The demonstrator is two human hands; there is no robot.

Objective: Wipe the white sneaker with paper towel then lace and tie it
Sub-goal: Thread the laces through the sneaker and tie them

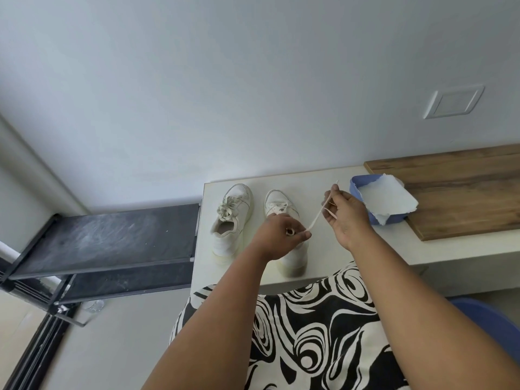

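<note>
Head view: right white sneaker (284,209) sits on the worktop (315,187) beside its laced mate (233,218); left hand (281,235) and right hand (346,218) each pinch the lace (316,218) in their fingers, drawn taut between them. Lace looks limp and light, best gripped near its tip. Blue tub (356,190) of paper towel (388,199) crowds the right; open worktop lies ahead.

The two sneakers (233,218) look like smooth matt white leather with flat cloth laces (316,218), on a smooth matt counter (394,243) beside a grainy wooden board (461,192), torn paper towel (387,199) in a blue plastic tub (355,188).
</note>
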